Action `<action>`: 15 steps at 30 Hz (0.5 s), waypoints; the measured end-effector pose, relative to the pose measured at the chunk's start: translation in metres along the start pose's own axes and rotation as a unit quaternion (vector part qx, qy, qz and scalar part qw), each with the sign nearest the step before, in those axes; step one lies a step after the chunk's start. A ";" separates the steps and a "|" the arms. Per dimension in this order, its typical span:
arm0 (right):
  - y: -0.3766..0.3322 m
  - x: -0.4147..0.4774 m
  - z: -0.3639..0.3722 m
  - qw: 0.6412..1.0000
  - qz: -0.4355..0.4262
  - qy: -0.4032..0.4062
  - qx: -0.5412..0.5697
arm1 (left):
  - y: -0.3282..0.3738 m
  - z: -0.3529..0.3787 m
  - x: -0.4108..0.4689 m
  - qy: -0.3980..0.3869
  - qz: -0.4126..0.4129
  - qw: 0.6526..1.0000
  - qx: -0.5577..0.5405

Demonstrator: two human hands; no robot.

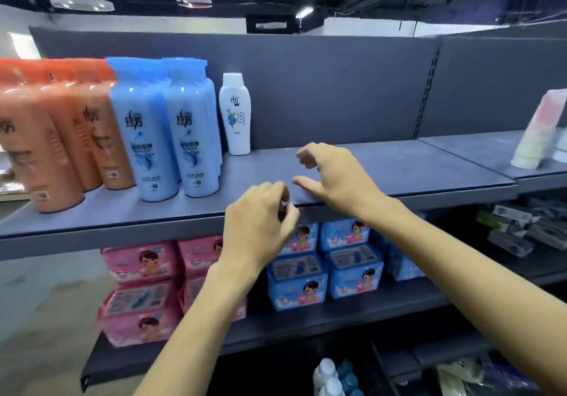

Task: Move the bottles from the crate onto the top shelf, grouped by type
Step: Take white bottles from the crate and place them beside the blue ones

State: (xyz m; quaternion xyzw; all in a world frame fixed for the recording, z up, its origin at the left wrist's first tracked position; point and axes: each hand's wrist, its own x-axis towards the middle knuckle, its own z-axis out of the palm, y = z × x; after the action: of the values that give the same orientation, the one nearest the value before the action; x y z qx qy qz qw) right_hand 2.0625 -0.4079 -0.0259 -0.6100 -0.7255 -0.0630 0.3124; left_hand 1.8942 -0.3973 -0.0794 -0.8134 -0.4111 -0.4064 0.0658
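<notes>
Store shelving seen from a head-worn camera. On the top shelf [399, 168], in the left half of the frame, bottles stand upright in groups by type: orange bottles [61, 131] at far left, blue bottles [165, 131] just beside them in rows running front to back, then a single smaller white bottle [235, 113] near the back panel, close to the blue group. This likely starts the white group, with bare shelf to its right for more of the kind. At bottom centre, white and blue bottle caps [329, 377] show below the shelving, probably the stock waiting in the crate, though the crate's walls are too dark to make out. Both bare forearms reach up from the lower edge toward the centre of the frame. The left hand [260, 227] hangs in front of the shelf's front edge, back toward the camera; its grip is closed loosely, fingers curled in toward the thumb, with nothing in it. The right hand [334, 174] hovers over the bare shelf just right of the white bottle; its grip is open in a wide C, thumb stretched out, fingers bent, also empty and not touching any bottle. On the shelf below sit pink packs [141, 263] at left and blue packs [325, 266] at centre. A blurred pale bottle [540, 131] stands at the far right.
</notes>
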 end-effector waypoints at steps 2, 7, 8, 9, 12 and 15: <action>0.000 -0.038 0.007 1.000 -0.012 0.010 0.003 | 0.004 0.002 -0.028 -0.006 0.015 1.000 -0.015; 0.008 -0.107 0.021 0.999 -0.018 -0.006 0.029 | 0.013 0.015 -0.072 -0.017 0.009 0.999 -0.050; 0.011 -0.117 0.026 0.999 -0.012 -0.014 0.029 | 0.013 0.020 -0.081 -0.034 0.001 0.998 -0.059; 0.015 -0.127 0.031 0.999 -0.002 -0.024 0.030 | 0.013 0.026 -0.089 -0.053 -0.009 0.996 -0.067; 0.026 -0.155 0.052 0.997 0.034 -0.048 0.039 | 0.013 0.047 -0.120 -0.105 -0.040 0.991 -0.077; 0.039 -0.183 0.074 0.994 0.073 -0.069 0.039 | 0.019 0.071 -0.156 -0.176 -0.041 0.982 -0.052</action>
State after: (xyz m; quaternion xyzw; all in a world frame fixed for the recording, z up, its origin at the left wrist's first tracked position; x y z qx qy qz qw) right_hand 2.0812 -0.5178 -0.1933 -0.6518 -0.7006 0.0304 0.2888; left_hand 1.8989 -0.4742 -0.2338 -0.8571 -0.4273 -0.2801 -0.0663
